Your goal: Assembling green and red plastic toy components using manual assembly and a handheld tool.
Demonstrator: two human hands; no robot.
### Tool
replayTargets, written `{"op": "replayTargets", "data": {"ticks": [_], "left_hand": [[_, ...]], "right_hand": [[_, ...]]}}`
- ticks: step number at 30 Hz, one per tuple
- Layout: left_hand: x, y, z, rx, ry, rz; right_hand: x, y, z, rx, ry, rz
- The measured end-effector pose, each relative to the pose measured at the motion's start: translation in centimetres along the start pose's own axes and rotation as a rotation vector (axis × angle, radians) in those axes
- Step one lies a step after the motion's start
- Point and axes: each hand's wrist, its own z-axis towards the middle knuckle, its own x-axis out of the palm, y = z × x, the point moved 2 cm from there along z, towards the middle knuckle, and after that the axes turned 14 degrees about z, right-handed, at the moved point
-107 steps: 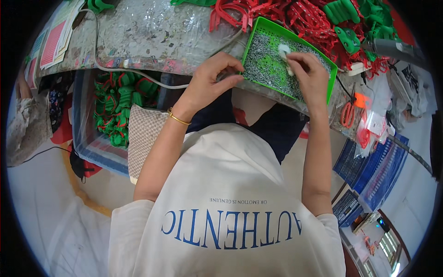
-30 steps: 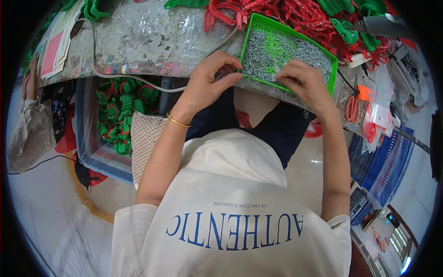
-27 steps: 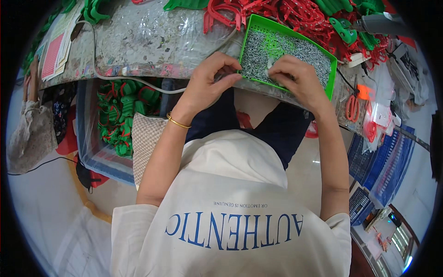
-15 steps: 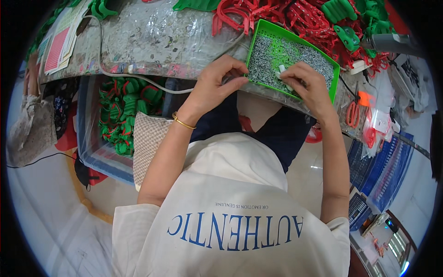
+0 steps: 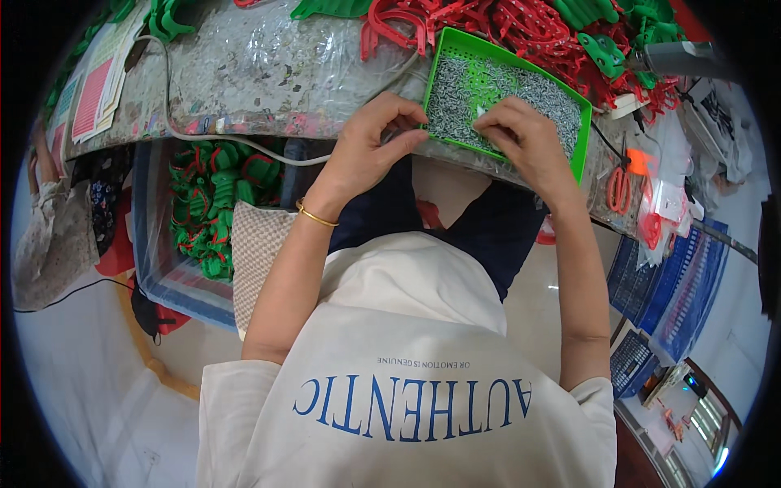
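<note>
A shallow green tray (image 5: 582, 159) sits at the table's near edge, holding many small silvery metal pieces (image 5: 541, 91) that look like screws or rivets. My right hand (image 5: 525, 138) is over its near part, fingers bent and pinched together. Something small and white shows at those fingertips; I cannot make out what is between them. At the tray's left rim is my left hand (image 5: 370, 146), its thumb and curled fingers closing on the rim near the corner. A gold bracelet (image 5: 316, 215) circles my left wrist.
Red plastic parts (image 5: 529, 28) and green plastic parts (image 5: 602, 53) pile up behind the tray. Red-handled scissors (image 5: 618, 189) lie to its right. A pale cable (image 5: 244, 145) crosses the table's front edge. Below left, a blue bin (image 5: 150, 244) contains green and red pieces.
My right hand has shifted slightly left over the tray, with its fingertips drawn closer together and less white showing. My left hand stays at the rim. The whole view has shifted a little.
</note>
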Motion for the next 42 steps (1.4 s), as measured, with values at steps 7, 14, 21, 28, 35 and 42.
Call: {"op": "replayTargets", "data": {"ticks": [7, 14, 21, 28, 35, 42], "left_hand": [[0.0, -0.1, 0.0, -0.042, 0.006, -0.052], [0.1, -0.1, 0.0, -0.056, 0.016, -0.057], [0.0, -0.2, 0.0, -0.051, 0.010, -0.086], [0.0, -0.4, 0.1, -0.049, 0.013, -0.040], [0.0, -0.5, 0.1, -0.057, 0.018, -0.054], [-0.2, -0.1, 0.0, -0.021, -0.006, -0.039]], "right_hand": [[-2.3, -1.9, -1.2, 0.082, -0.177, 0.277], [-0.3, -0.7, 0.0, 0.073, 0.004, 0.127], [0.5, 0.4, 0.5, 0.006, 0.005, 0.144], [-2.4, 0.1, 0.8, -0.031, -0.086, 0.267], [1.4, 0.8, 2.2, -0.083, 0.049, 0.096], [1.7, 0.7, 2.2, -0.134, 0.130, 0.151]]}}
